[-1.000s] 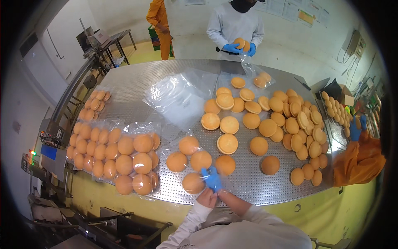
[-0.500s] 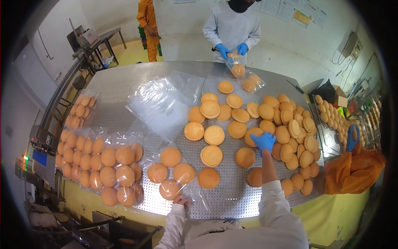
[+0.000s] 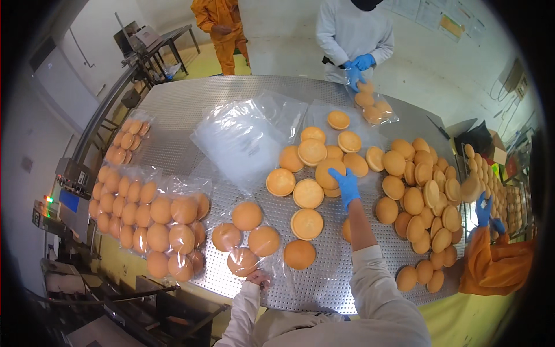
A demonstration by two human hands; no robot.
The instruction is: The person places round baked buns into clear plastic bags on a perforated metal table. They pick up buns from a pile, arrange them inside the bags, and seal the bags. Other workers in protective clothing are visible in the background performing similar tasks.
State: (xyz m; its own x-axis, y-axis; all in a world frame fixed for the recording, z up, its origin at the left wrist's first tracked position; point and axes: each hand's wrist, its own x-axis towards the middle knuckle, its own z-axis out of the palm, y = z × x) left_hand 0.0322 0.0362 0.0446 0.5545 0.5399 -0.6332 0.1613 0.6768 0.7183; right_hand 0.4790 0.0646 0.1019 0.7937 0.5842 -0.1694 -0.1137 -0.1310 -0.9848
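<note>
My right hand (image 3: 346, 186), in a blue glove, is at the centre-right with fingers gripping a round golden bun (image 3: 324, 170) over other buns. My bare left hand (image 3: 258, 280) is low in the centre, fingers closed on the edge of a clear plastic bag (image 3: 276, 260) holding several buns (image 3: 246, 216). A single bun (image 3: 300, 254) lies right of that bag, below pale-sided discs (image 3: 306, 224). A heap of buns (image 3: 413, 200) lies to the right of my right arm.
Perforated metal table (image 3: 179, 121) with empty bags (image 3: 231, 141) and filled bags (image 3: 150, 225). A white-clad co-worker (image 3: 352, 34) bags buns opposite; one in orange stands behind (image 3: 222, 34), another works at right (image 3: 494, 266) beside a bun-laden rack (image 3: 483, 173). Conveyor (image 3: 101, 115) along the left.
My right hand went from beside my left hand to the buns at right, then leftward with a bun. The opposite co-worker's buns are lower, in a bag.
</note>
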